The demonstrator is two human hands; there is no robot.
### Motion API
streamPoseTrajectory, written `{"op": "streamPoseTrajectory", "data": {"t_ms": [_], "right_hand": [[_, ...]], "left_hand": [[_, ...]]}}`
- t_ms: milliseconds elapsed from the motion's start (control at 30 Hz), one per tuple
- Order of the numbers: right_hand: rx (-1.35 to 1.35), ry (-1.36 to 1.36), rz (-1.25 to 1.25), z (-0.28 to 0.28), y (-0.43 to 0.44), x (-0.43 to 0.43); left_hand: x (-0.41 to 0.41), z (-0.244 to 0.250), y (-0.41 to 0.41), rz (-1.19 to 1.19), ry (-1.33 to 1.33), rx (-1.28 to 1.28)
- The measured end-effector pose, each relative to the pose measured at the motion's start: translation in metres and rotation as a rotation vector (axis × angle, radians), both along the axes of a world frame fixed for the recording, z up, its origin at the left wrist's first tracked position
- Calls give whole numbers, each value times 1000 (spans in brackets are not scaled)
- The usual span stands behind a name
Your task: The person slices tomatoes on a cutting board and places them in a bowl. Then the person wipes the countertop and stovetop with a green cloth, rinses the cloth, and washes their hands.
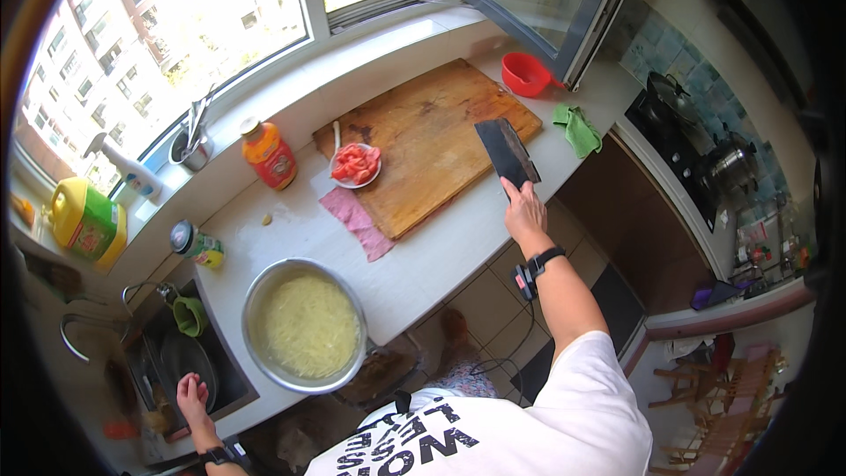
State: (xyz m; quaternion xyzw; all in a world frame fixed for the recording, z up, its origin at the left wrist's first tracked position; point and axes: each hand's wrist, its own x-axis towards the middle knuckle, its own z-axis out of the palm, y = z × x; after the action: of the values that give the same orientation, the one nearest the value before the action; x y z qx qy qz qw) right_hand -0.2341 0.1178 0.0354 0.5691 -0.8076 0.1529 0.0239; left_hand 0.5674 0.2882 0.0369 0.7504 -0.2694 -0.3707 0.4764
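Note:
My right hand (527, 211) grips the handle of a dark-bladed Chinese cleaver (505, 151), which is held over the front right edge of a wooden cutting board (436, 139). On the left part of that board, a small white bowl holds cut tomato pieces (355, 164). My left hand (193, 398) is near the sink's (234, 380) front edge, its fingers bent and nothing visible in them. Between it and the board, a large metal pot (359, 307) stands on the counter with pale yellow shreds (309, 327) in liquid.
A pink cloth (357, 221) lies partly under the board. Beside the wall stand an orange-red bottle (269, 155) and a lidded jar (198, 244). A red plastic strainer or bowl (525, 74) and green cloth (578, 129) lie at right, below an open window sash (552, 6).

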Motion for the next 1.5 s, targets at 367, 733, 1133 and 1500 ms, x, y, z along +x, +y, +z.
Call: {"op": "streamPoseTrajectory", "data": {"t_ms": [367, 733, 1133, 1500], "right_hand": [[76, -32, 113, -23, -200, -123], [28, -87, 171, -79, -242, -199], [215, -72, -422, -136, -215, -479], [152, 342, -275, -106, -114, -306]], "left_hand": [[-157, 25, 54, 156, -14, 177], [-195, 40, 51, 230, -160, 372], [-225, 34, 75, 246, -191, 539], [-242, 20, 108, 215, -154, 617]]}}
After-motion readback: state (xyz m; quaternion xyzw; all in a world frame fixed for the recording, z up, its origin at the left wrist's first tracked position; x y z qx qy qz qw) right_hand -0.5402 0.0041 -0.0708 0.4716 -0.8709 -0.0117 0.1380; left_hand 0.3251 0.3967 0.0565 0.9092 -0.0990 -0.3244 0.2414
